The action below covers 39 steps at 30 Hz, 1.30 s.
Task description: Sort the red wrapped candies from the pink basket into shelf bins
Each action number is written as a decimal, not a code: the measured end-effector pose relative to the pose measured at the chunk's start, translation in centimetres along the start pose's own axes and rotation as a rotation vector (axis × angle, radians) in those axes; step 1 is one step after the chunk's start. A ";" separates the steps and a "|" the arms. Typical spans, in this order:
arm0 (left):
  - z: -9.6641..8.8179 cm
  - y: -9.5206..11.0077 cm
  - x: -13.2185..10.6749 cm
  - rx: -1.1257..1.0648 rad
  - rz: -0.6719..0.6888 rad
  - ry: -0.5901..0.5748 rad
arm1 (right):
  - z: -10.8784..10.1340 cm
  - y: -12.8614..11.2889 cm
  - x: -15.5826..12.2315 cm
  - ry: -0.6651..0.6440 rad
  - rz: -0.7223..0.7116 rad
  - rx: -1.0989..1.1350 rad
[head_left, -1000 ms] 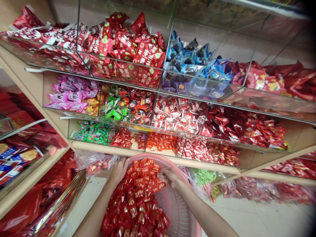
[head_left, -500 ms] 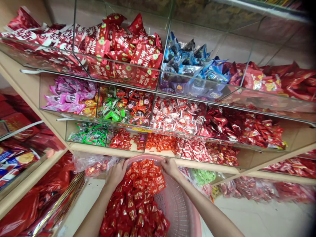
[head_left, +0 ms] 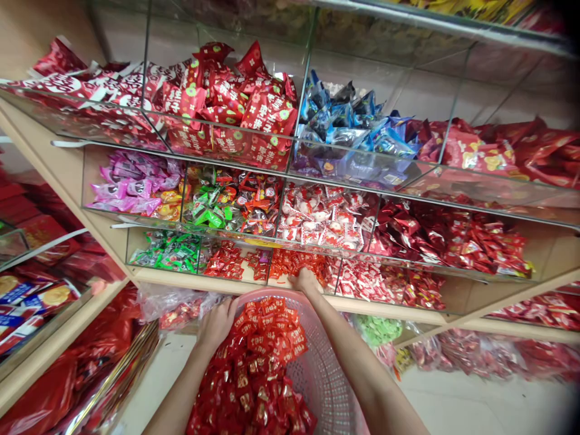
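Note:
A pink plastic basket [head_left: 333, 338] is tilted below the shelf front, its far rim against the wooden edge. It holds bright orange-red wrapped candies [head_left: 272, 326] on top and darker red ones [head_left: 254, 393] nearer me. My left hand [head_left: 217, 323] is closed around the basket's left rim. Over the far rim reaches my right hand [head_left: 307, 281], at a low compartment of small orange-red wrapped candies [head_left: 290, 261]. The fingers of that hand are mostly hidden, so whether they grip any candy cannot be seen.
Clear-walled shelf bins rise in tiers ahead: green candies [head_left: 167, 249], purple packets [head_left: 136, 172], blue packets [head_left: 357, 121] and large red packets [head_left: 267, 109]. A clear divider [head_left: 268, 266] stands left of my right hand. Bagged goods [head_left: 480, 350] lie beneath the shelf.
My right hand has let go of the basket rim and moved forward into the low bin of orange-red candies. My left hand still grips the rim. The view has shifted slightly.

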<state>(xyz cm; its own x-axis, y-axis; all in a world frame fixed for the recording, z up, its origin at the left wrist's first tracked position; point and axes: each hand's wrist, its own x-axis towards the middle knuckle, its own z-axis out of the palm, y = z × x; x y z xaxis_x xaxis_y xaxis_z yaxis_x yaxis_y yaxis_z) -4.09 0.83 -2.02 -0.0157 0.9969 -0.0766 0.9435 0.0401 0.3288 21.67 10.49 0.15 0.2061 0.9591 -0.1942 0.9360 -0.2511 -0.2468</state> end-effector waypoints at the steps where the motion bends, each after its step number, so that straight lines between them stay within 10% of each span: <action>1: 0.0 0.0 0.0 -0.001 -0.001 0.000 | 0.2 -0.1 0.1 0.005 0.014 -0.005; 21: 0.0 0.1 0.1 0.017 -0.018 -0.009 | -1.1 0.3 -0.5 -0.101 0.052 0.103; 31: -0.2 0.2 -0.1 -0.004 -0.008 -0.010 | -3.4 3.1 -3.8 0.060 -0.418 0.093; 39: -0.1 0.1 0.0 -0.009 -0.008 -0.020 | -2.6 3.7 -8.7 -0.111 -0.580 -0.129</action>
<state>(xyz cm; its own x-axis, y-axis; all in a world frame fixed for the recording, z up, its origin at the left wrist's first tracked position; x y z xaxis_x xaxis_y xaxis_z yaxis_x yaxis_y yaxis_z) -4.04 0.82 -1.87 -0.0168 0.9951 -0.0979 0.9403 0.0490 0.3367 24.05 1.54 3.36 -0.3723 0.9139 -0.1616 0.9154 0.3329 -0.2264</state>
